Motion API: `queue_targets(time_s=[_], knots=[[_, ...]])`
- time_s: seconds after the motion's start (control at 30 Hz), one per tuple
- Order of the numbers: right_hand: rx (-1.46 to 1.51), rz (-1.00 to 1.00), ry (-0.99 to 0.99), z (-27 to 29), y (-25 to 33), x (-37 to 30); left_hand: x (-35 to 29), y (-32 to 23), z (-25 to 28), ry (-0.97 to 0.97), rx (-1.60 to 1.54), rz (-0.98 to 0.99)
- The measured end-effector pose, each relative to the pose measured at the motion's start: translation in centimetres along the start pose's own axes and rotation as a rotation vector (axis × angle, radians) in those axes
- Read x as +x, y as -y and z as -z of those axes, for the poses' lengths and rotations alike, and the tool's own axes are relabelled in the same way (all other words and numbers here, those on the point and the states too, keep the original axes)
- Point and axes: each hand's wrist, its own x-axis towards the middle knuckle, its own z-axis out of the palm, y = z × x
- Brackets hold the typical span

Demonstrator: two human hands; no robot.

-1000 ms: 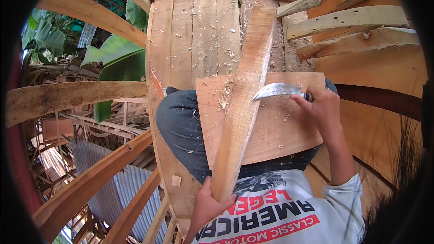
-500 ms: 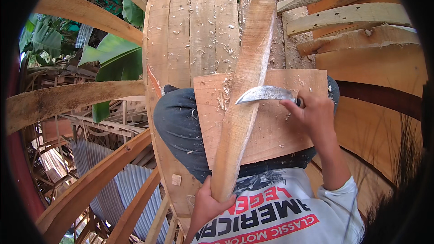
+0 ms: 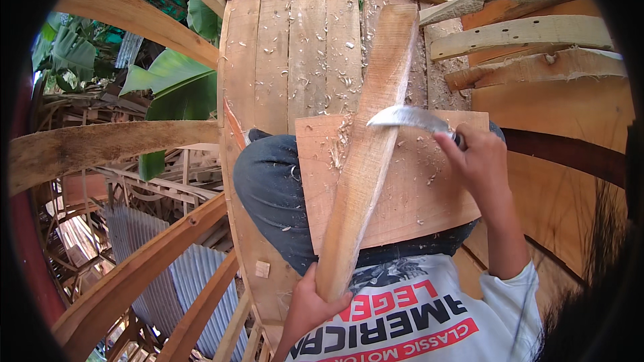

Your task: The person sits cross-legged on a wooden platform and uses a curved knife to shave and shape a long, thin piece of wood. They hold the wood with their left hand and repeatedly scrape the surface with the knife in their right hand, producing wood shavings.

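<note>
A long, slightly wavy wooden plank [image 3: 365, 161] slants away from me, its near end by my belly. My left hand [image 3: 315, 302] is wrapped round that near end. In my right hand [image 3: 479, 161] is the dark handle of a curved knife [image 3: 406, 118]. Its blade, a little smeared by motion, lies across the plank near the middle. Beneath the plank, a flat square board [image 3: 429, 194] rests over my legs. Pale wood shavings [image 3: 337, 151] lie on the board, left of the plank.
I sit on a slatted wooden floor [image 3: 305, 53] strewn with shavings. Rough boards [image 3: 523, 33] stand at the far right, and wooden rails [image 3: 121, 141] run along the left. Beyond them are corrugated sheets [image 3: 208, 281], a wood pile and banana leaves [image 3: 171, 84].
My right hand has moved the knife farther from me along the plank. My left hand keeps its hold on the near end. The whole view has shifted slightly.
</note>
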Motion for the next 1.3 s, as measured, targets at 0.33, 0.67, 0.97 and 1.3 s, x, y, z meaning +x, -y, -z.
queue_targets(time_s=[0.33, 0.67, 0.97, 1.3], knots=[[0.180, -0.393, -0.057, 1.3, -1.2, 1.8, 0.3, -1.0, -0.2, -0.013, -0.060, -0.003], [1.050, -0.087, 0.362, -1.3, 5.1, -1.8, -0.7, 0.2, -0.9, -0.109, 0.165, -0.044], [1.604, -0.325, 0.612, -0.7, 5.5, -3.1, -1.4, -0.3, 0.2, -0.126, 0.098, -0.218], [1.881, -0.129, 0.594, -1.7, 2.6, -5.4, 3.9, -6.9, 0.1, 0.680, -0.293, -0.106]])
